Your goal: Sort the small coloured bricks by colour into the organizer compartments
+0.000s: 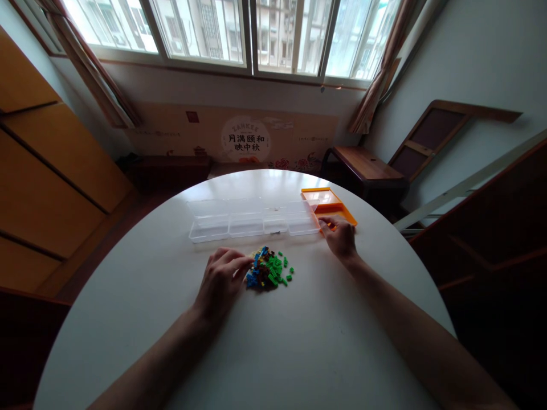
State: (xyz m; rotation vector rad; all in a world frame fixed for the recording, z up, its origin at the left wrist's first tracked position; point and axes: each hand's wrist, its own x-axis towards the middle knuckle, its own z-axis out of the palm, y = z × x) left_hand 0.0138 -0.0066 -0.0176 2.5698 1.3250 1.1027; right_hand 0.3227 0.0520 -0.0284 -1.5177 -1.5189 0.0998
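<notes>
Green and blue bricks (273,266) lie between the hands (224,273) (340,236); I cannot tell their grasp.

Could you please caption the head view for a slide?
The left hand at piled building bricks and the right hand at an open orange case beside a clear compartment box.

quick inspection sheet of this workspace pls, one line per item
Surface: glossy white round table, brighter near its far edge
Job's things: pile of small green, blue, brown and yellow plastic bricks; clear plastic four-compartment case; orange plastic box
Clutter: nothing seen
Hands: left hand at the pile's left side; right hand at the orange box; grips unclear
Cables: nothing seen
Surroundings: brown wooden bench, white-framed windows, light-brown curtains
</notes>
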